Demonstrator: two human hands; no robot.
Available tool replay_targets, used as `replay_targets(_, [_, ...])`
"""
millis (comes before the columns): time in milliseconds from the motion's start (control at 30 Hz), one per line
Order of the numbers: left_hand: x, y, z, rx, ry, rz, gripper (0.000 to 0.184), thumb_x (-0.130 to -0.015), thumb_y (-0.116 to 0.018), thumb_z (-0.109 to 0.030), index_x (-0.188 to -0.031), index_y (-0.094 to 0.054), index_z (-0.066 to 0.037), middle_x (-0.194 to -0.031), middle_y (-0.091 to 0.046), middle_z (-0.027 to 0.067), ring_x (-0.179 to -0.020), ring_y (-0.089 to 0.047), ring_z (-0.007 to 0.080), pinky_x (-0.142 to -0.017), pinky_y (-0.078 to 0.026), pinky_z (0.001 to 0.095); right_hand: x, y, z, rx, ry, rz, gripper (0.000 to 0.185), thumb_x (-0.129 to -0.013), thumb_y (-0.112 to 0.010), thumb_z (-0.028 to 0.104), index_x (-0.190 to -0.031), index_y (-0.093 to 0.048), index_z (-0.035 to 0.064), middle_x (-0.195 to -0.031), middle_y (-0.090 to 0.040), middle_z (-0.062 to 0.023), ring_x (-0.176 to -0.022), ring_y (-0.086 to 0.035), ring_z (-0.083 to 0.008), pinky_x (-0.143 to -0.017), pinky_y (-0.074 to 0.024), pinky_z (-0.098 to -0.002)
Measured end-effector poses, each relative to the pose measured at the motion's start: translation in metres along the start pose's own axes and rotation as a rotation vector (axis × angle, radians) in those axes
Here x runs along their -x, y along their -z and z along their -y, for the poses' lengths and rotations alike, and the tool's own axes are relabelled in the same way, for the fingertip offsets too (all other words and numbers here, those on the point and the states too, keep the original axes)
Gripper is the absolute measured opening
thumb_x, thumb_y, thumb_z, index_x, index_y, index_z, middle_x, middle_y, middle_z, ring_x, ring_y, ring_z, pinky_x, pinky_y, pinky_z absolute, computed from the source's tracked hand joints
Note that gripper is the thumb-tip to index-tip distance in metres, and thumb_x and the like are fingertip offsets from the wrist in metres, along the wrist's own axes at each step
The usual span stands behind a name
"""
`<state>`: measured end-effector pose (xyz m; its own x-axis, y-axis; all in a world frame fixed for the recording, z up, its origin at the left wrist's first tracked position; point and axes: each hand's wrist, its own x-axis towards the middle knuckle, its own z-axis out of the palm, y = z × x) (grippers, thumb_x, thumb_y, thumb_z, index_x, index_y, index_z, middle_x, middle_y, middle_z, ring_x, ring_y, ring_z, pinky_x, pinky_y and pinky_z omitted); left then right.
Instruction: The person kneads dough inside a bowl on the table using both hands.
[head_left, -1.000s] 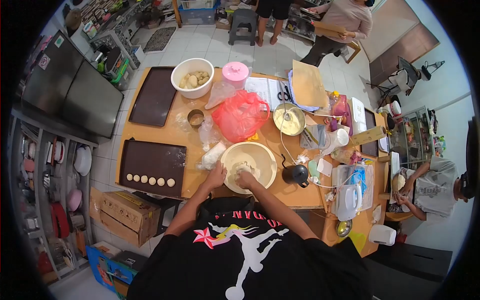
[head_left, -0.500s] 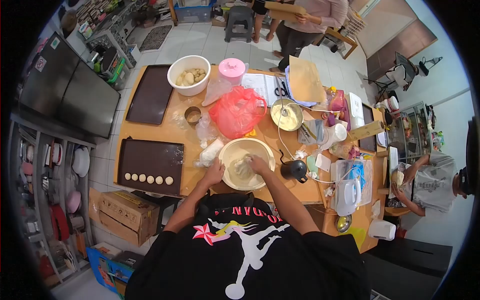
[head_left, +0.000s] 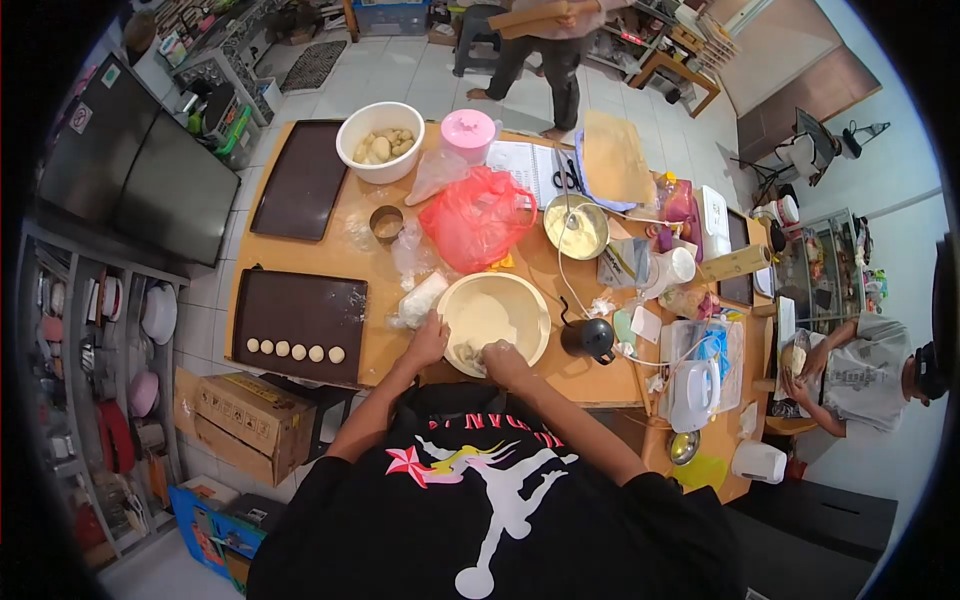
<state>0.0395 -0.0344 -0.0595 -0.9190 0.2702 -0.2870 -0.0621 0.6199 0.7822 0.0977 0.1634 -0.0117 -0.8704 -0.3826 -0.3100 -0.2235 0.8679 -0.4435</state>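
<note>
A cream mixing bowl (head_left: 543,318) stands at the table's near edge, right in front of me. My left hand (head_left: 428,342) grips its left rim, fingers curled over the edge. Inside, against the near wall, my right hand (head_left: 506,362) presses into a pale lump of dough (head_left: 468,352) with its fingers bent around it; the fingertips are partly hidden. A whitish film coats the bowl's inner wall. Just beyond my left hand lies a white plastic bag (head_left: 424,298).
Left are a dark baking tray (head_left: 300,305) with several dough balls (head_left: 298,352) and another tray (head_left: 300,180). Further back are a white tub (head_left: 350,150) and red bag (head_left: 475,220). A black kettle (head_left: 588,340) stands right. A co-worker (head_left: 865,365) holds something at far right.
My right hand has moved toward me inside the bowl, and the dough has shifted from the middle to the near wall. Behind the table, a person carrying a board has stepped left.
</note>
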Motion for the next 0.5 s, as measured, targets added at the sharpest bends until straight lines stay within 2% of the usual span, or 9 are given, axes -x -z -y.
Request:
replay_targets(167, [0.001,0.003,-0.002,-0.012,0.03,0.033,0.031,-0.091,-0.045,-0.019,-0.107,-0.037,0.006,-0.101,-0.053,0.0364,-0.098,-0.051,0.0517,-0.081,-0.04,0.055,-0.018,-0.019,0.009,0.063,-0.053,-0.145,0.014,-0.07,-0.061,0.01,-0.074,-0.062,-0.0033,-0.071,-0.06,-0.0219,-0.075,-0.061,-0.0367,-0.071,-0.0508,-0.0451])
replay_targets(367, [-0.004,-0.002,0.009,-0.021,0.033,0.066,0.034,-0.091,-0.045,-0.02,-0.11,-0.034,0.006,-0.098,-0.053,0.0369,-0.095,-0.051,0.053,-0.079,-0.04,0.0557,-0.055,-0.041,0.013,0.069,-0.157,-0.168,0.021,-0.074,-0.063,0.017,-0.08,-0.065,-0.0021,-0.081,-0.064,-0.022,-0.078,-0.064,-0.0346,-0.071,-0.0516,-0.0439])
replay_targets(467, [-0.002,-0.003,0.009,-0.073,-0.037,-0.008,0.03,-0.091,-0.045,-0.021,-0.107,-0.033,0.002,-0.088,-0.056,0.0362,-0.087,-0.053,0.0537,-0.077,-0.041,0.0579,-0.074,-0.035,0.014,-0.03,-0.373,-0.151,0.02,-0.075,-0.063,0.016,-0.085,-0.064,-0.0003,-0.085,-0.063,-0.022,-0.078,-0.064,-0.0336,-0.073,-0.0521,-0.0399])
replay_targets(500, [0.0,0.0,0.007,-0.057,-0.032,0.002,0.03,-0.091,-0.046,-0.02,-0.107,-0.033,0.002,-0.088,-0.056,0.0361,-0.087,-0.053,0.0534,-0.077,-0.041,0.0576,-0.079,-0.035,0.01,-0.061,-0.37,-0.101,0.019,-0.076,-0.061,0.014,-0.087,-0.063,-0.0012,-0.085,-0.063,-0.0214,-0.077,-0.064,-0.0328,-0.071,-0.0528,-0.0397])
